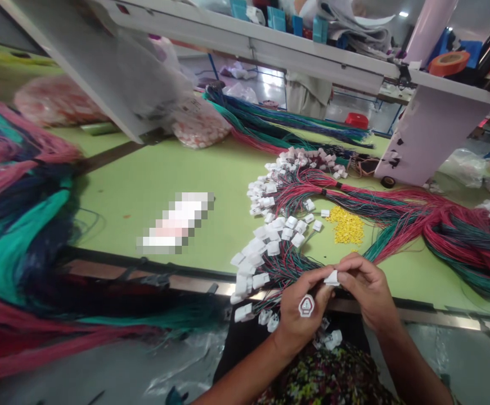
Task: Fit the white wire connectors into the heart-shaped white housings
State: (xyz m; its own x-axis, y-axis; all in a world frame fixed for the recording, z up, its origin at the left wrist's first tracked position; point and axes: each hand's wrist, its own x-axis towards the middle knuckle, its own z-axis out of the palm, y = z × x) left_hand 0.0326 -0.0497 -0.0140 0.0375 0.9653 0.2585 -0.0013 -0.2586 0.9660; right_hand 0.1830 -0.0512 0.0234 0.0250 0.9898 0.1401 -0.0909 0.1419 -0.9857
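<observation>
Both my hands meet near the table's front edge around a small white connector [331,278]. My left hand [301,309] pinches it between thumb and index finger. From the other side, the thumb and fingers of my right hand [369,289] close at the connector's end; whether a tiny part sits between those fingertips is hidden. Bundled wires with white connectors [265,242] fan out beside my left hand, some hanging over the edge toward my lap. A pile of small yellow pieces [346,225] lies on the green tabletop [223,169] beyond my hands.
Red, green and dark wire bundles [451,225] spread to the right. More wires [29,185] hang at the left edge. Plastic bags of pale parts [200,124] stand at the back, below a white shelf [261,42]. A black tape roll [387,181] sits by the right upright.
</observation>
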